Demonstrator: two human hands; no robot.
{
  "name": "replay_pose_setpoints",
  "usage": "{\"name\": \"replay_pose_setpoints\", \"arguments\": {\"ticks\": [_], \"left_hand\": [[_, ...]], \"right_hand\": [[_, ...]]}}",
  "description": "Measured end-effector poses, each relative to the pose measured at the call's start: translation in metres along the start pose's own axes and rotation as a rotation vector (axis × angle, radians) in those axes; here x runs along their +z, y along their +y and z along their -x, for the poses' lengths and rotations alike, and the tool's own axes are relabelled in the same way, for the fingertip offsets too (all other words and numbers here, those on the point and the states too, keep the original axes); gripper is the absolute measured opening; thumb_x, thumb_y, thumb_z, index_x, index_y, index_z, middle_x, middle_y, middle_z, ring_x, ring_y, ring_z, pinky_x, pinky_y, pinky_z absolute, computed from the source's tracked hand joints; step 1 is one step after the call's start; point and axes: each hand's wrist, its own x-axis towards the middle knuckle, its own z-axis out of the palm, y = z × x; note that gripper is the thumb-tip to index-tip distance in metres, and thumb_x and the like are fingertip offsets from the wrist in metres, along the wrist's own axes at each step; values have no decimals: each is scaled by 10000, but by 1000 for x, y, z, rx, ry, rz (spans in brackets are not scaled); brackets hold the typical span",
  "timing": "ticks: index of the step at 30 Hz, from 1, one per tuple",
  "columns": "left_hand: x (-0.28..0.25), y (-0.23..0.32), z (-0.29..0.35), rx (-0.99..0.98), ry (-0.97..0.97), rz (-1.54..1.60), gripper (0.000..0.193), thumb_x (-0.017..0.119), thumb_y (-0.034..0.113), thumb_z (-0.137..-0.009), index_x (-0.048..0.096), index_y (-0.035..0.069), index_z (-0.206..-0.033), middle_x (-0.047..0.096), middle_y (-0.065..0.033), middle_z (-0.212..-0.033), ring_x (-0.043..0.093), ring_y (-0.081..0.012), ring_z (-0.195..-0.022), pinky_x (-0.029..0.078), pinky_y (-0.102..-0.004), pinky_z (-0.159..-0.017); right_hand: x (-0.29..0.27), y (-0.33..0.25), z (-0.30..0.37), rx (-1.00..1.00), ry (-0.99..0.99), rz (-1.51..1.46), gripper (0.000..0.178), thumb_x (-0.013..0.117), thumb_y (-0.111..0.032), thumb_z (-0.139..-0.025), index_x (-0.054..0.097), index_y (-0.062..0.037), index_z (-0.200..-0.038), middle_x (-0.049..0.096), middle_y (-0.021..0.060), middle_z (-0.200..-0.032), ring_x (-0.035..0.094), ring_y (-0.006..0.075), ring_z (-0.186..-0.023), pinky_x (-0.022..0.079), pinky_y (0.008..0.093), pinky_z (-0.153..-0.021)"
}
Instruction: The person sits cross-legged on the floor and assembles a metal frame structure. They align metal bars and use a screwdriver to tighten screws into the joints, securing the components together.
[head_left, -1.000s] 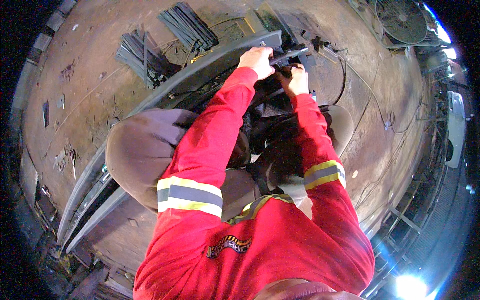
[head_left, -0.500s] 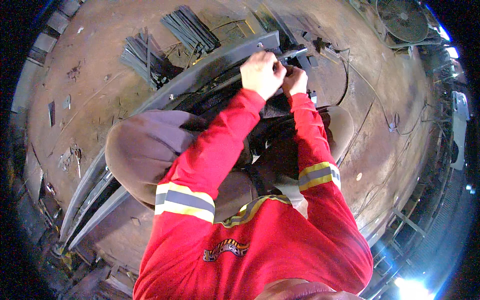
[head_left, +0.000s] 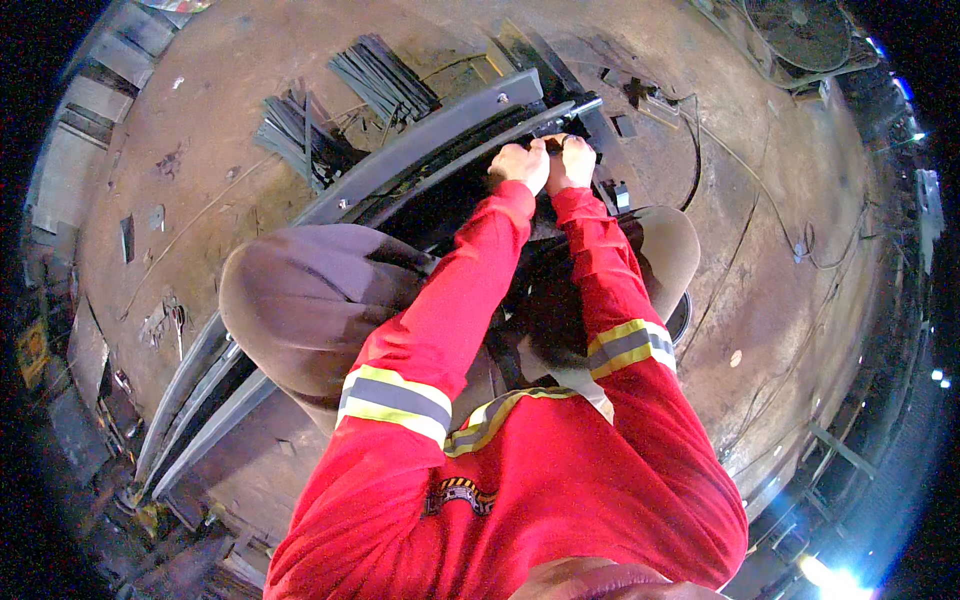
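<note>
Near the beam (head_left: 430, 136), left grip (head_left: 522, 166), right grip (head_left: 573, 163)

The beam (head_left: 445, 122), long and grey with two bright spots on its face, slants from upper centre toward lower left, its middle partly hidden. The bar (head_left: 520, 130), thinner, dark and bright-tipped, runs alongside it, nearer the centre of the frame.

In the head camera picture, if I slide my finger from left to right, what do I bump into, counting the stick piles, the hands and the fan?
Nearer bundle of dark strips → farther bundle of dark strips → left hand → right hand → round fan.
</note>
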Motion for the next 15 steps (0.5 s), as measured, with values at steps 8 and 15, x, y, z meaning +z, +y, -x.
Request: {"name": "replay_pose_setpoints", "arguments": {"ticks": [8,15], "left_hand": [[2,0,3,-49,34,170,450,632,447,-714,666,-2,-719,643,-217,-791,645,-338,-782,508,-406,-728],[31,-19,-13,55,321,434,290,747,232,-615,596,-11,-564,600,-106,-540,585,-205,-496,467,-341,-521]], "right_hand": [[5,12,7,-49,-44,-31,229,605,-111,-643,663,-47,-855,632,155,-884,565,317,-914,437,410,-804],[-8,8,10,-161,-22,95,321,650,-167,-616,656,-39,-911,610,167,-973,508,345,-1014,388,435,-906]]}}
